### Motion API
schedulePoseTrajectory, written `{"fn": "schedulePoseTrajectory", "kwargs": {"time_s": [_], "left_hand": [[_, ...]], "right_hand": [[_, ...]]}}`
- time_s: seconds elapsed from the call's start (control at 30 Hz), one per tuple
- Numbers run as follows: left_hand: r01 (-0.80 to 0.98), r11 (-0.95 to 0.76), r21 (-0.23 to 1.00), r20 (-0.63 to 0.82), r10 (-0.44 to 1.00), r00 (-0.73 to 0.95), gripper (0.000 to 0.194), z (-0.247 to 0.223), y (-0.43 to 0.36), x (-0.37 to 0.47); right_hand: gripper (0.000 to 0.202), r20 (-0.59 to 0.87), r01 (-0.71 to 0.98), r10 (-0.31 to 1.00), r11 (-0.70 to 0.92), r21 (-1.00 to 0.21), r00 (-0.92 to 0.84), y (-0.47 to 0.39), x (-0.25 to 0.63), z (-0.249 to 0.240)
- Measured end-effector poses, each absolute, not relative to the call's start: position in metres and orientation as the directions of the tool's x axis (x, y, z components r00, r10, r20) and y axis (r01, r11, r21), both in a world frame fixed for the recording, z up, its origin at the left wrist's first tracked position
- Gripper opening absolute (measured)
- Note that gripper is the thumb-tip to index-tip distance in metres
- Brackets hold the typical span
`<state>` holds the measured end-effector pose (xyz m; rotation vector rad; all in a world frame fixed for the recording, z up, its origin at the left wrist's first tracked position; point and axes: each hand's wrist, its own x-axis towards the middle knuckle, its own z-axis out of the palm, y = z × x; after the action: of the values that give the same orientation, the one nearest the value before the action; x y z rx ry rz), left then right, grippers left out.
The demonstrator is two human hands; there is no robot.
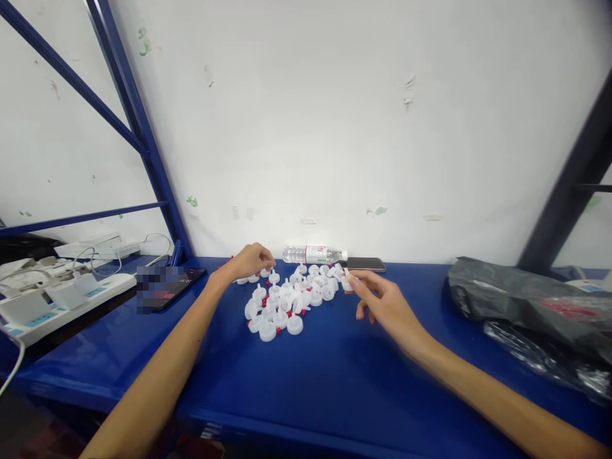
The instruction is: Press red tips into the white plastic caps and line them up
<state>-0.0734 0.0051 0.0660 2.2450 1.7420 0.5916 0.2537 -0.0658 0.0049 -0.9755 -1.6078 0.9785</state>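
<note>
White plastic caps with pointed nozzles (295, 324) lie in a loose heap on the blue table (306, 389), with small red pieces (304, 312) scattered among them. My left hand (255, 260) is at the heap's back left edge, its fingers bent together and pointing down; what they grip, if anything, is too small to tell. On the heap's right side, my right hand (377, 296) pinches one white cap (347, 282) between thumb and index finger, the other fingers curled loosely below.
Behind the heap lie a clear bottle (313, 255) and a dark phone (366, 264). Another phone (174, 288) and power strips with chargers (71, 312) are at left. Grey plastic bags (526, 306) lie at right. Blue frame posts (143, 140) stand by the white wall.
</note>
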Motion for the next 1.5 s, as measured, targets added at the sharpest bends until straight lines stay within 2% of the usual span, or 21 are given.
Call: {"fn": "schedulePoseTrajectory", "kwargs": {"time_s": [0.13, 0.3, 0.5, 0.63, 0.8, 0.97, 1.07, 1.17, 1.5], "left_hand": [[0.904, -0.156, 0.397, -0.006, 0.985, 0.173, 0.016, 0.046, 0.010, -0.086], [0.925, -0.096, 0.367, -0.085, 0.987, 0.136, 0.016, 0.040, 0.011, -0.085], [0.932, -0.082, 0.352, -0.101, 0.987, 0.125, 0.012, 0.035, 0.015, -0.082], [0.920, -0.111, 0.376, -0.008, 0.992, 0.123, 0.012, 0.049, 0.005, -0.075], [0.834, -0.242, 0.496, 0.166, 0.969, 0.183, 0.025, 0.074, -0.018, -0.055], [0.690, -0.355, 0.630, 0.205, 0.934, 0.293, 0.033, 0.077, -0.032, -0.024], [0.540, -0.401, 0.740, 0.214, 0.902, 0.375, 0.033, 0.072, -0.038, -0.003], [0.414, -0.408, 0.814, 0.205, 0.868, 0.452, 0.032, 0.065, -0.044, 0.017], [0.254, -0.309, 0.916, 0.139, 0.840, 0.524, 0.026, 0.052, -0.048, 0.031]], "right_hand": [[0.053, 0.317, 0.141, 0.925, 0.350, -0.926, -0.210, -0.066, 0.254, 0.006], [0.053, 0.310, 0.148, 0.925, 0.345, -0.927, -0.219, -0.069, 0.253, 0.008], [0.052, 0.302, 0.175, 0.928, 0.342, -0.923, -0.218, -0.068, 0.252, 0.005], [0.049, 0.291, 0.199, 0.928, 0.338, -0.920, -0.232, -0.066, 0.254, 0.003], [0.047, 0.259, 0.210, 0.916, 0.330, -0.920, -0.306, -0.066, 0.253, -0.001], [0.048, 0.287, 0.261, 0.890, 0.388, -0.884, -0.353, -0.068, 0.251, -0.001], [0.043, 0.331, 0.299, 0.860, 0.457, -0.838, -0.388, -0.073, 0.250, 0.001], [0.038, 0.357, 0.329, 0.836, 0.505, -0.798, -0.417, -0.079, 0.249, 0.004], [0.035, 0.371, 0.349, 0.811, 0.544, -0.763, -0.453, -0.083, 0.249, 0.008]]}}
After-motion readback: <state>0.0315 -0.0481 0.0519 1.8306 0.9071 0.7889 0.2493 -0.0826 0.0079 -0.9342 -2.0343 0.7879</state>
